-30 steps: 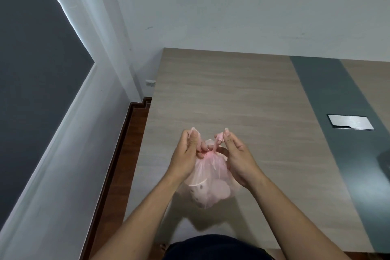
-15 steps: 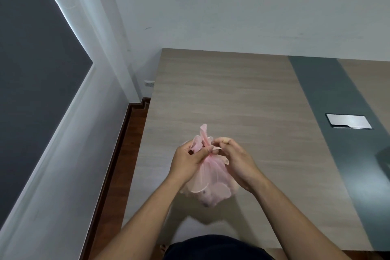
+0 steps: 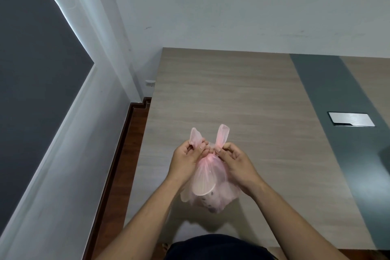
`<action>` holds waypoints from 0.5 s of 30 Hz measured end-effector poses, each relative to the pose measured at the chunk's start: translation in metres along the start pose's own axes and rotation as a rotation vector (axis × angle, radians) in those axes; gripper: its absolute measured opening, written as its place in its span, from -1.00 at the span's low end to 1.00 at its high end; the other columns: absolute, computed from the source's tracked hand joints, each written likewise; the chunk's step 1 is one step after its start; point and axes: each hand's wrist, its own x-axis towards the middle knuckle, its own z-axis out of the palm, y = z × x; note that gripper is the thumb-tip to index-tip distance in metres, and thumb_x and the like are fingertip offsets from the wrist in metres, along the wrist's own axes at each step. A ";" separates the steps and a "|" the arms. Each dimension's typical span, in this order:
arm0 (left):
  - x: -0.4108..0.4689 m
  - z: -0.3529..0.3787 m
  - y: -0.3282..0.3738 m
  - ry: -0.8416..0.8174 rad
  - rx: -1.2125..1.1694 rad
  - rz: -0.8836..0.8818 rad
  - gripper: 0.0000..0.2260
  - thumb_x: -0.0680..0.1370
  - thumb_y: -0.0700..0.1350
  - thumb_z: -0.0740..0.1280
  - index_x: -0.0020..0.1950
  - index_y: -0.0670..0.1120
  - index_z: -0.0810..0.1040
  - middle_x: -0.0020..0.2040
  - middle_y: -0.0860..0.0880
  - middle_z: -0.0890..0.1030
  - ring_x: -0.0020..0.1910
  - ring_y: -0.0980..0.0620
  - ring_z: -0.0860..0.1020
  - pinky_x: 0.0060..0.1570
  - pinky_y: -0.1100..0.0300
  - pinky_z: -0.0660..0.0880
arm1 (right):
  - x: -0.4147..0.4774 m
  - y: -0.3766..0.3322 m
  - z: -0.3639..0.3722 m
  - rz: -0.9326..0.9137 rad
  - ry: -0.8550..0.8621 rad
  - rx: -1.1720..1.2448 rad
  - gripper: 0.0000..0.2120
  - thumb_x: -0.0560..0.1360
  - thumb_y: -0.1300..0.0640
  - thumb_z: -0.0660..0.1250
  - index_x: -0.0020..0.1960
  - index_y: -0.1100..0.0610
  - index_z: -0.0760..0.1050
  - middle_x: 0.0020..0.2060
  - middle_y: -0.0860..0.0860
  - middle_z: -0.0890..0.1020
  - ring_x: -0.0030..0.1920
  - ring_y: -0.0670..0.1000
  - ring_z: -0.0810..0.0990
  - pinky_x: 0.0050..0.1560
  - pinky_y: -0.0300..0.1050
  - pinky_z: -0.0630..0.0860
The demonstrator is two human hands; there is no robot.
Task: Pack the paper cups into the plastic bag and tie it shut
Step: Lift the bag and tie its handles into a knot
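Count: 1 pink plastic bag [image 3: 207,177], 2 bag handles sticking up, 2 hands (left hand [image 3: 185,161], right hand [image 3: 236,163]), 1 tabletop [image 3: 242,95], 1 metal plate [image 3: 351,119]. Cups inside: number unclear.

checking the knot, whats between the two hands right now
In the head view, the gathered neck of the pink bag sits between the left hand and right hand, each pinching one upright handle loop.

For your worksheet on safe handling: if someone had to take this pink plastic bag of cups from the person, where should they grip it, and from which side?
Grip the gathered neck of the bag, just under the two handle loops, coming from above. The plastic bunches narrow there, between the left hand and right hand, while the belly bulges around a paper cup and would probably crush.
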 end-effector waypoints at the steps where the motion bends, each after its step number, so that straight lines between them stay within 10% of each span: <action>1: 0.000 0.000 0.001 0.009 -0.023 0.009 -0.82 0.73 -0.17 0.41 0.30 -0.17 0.70 0.16 -0.10 0.81 0.17 -0.11 0.79 0.27 -0.01 0.70 | -0.001 0.000 0.000 0.010 -0.011 0.043 -0.74 0.71 0.13 0.42 0.23 0.34 0.57 0.14 0.23 0.78 0.10 0.10 0.75 0.22 0.04 0.66; 11: 0.008 0.007 0.016 -0.092 -0.329 -0.178 -0.49 0.78 0.24 0.13 0.54 -0.04 0.57 -0.28 -0.02 0.39 -0.35 0.07 0.30 -0.27 0.15 0.25 | -0.004 0.008 -0.002 0.028 -0.045 0.047 -0.80 0.71 0.12 0.41 0.23 0.25 0.61 0.01 0.12 0.75 0.06 0.06 0.73 0.12 -0.10 0.67; 15: 0.007 0.008 0.019 -0.039 -0.394 -0.197 -0.46 0.75 0.24 0.25 0.45 -0.19 0.55 -0.09 -0.12 0.64 -0.14 -0.04 0.66 -0.08 0.08 0.60 | -0.001 0.010 -0.002 0.058 -0.007 0.179 -0.83 0.71 0.14 0.40 0.16 0.25 0.61 0.00 0.15 0.73 0.02 0.11 0.72 0.07 -0.07 0.69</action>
